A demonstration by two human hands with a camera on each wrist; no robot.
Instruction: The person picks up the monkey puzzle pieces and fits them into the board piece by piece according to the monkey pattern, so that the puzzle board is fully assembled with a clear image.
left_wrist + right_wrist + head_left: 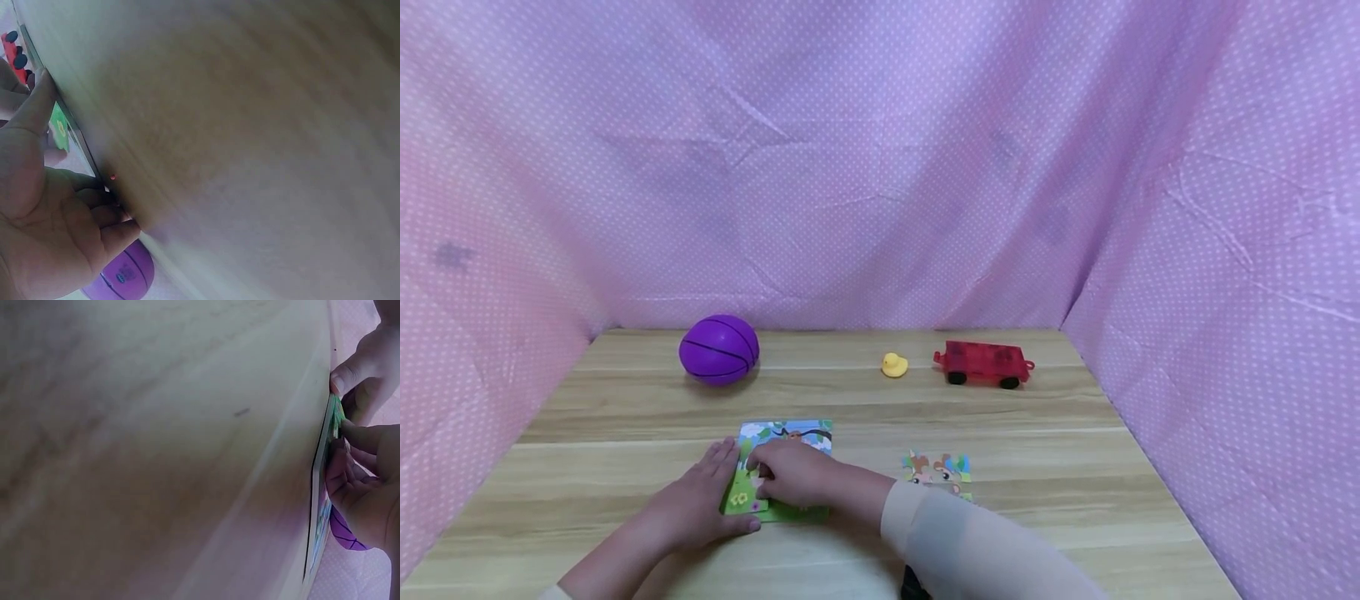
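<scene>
A jigsaw puzzle board (817, 430) with a blue sky, a branch and green grass lies on the table. My left hand (700, 500) rests along its left side with straight fingers, the thumb by the near edge. My right hand (797, 472) reaches over the board with bent fingers. Its thumb and forefinger pinch a puzzle piece (754, 481) low on the board's left part; the fingers hide much of it. In the right wrist view, the right hand (369, 487) has its curled fingers at the board's surface, with the left thumb at the corner.
Loose puzzle pieces (938, 475) with an animal picture lie to the right, partly behind the right sleeve (970, 533). Farther back are a purple ball (719, 350), a yellow toy duck (894, 365) and a red toy wagon (983, 364). Pink dotted cloth (880, 167) surrounds the table.
</scene>
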